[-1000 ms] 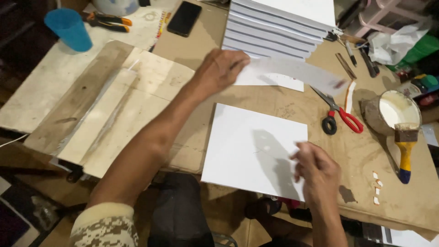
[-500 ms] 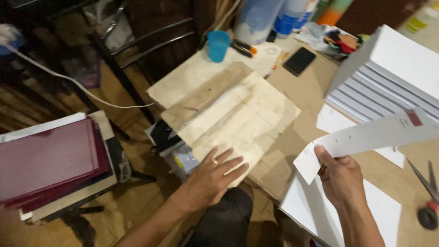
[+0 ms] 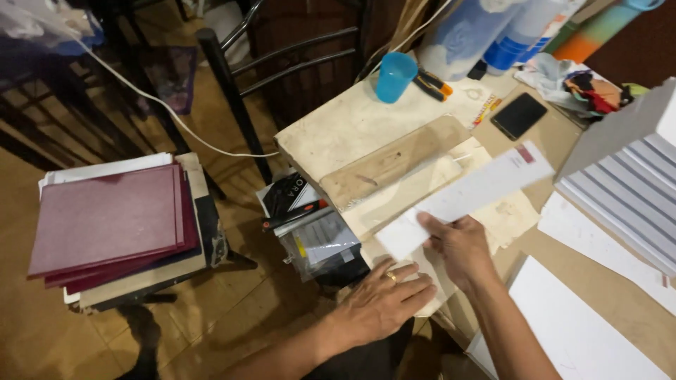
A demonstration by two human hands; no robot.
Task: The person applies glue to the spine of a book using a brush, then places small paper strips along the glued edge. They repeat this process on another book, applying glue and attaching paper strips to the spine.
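Note:
My right hand (image 3: 461, 246) grips the near end of a long white paper strip (image 3: 470, 197) with a small maroon patch at its far end, held over pale wooden boards (image 3: 394, 169) on the table. My left hand (image 3: 384, 299) rests flat, fingers spread, on the front edge of the boards, a ring on one finger. A large white sheet (image 3: 570, 331) lies on the table to the right of my right arm.
A stack of maroon covers and white sheets (image 3: 116, 225) sits on a low stool at left. Black bags with papers (image 3: 310, 232) hang beside the table. A blue cup (image 3: 393, 76), black phone (image 3: 519, 115), bottles and a stack of white books (image 3: 627, 176) stand around. A dark chair (image 3: 282, 63) stands behind.
The view has swung left from the table centre. My right hand carried the strip leftward over the boards. My left hand moved from the sheets to the boards' front edge.

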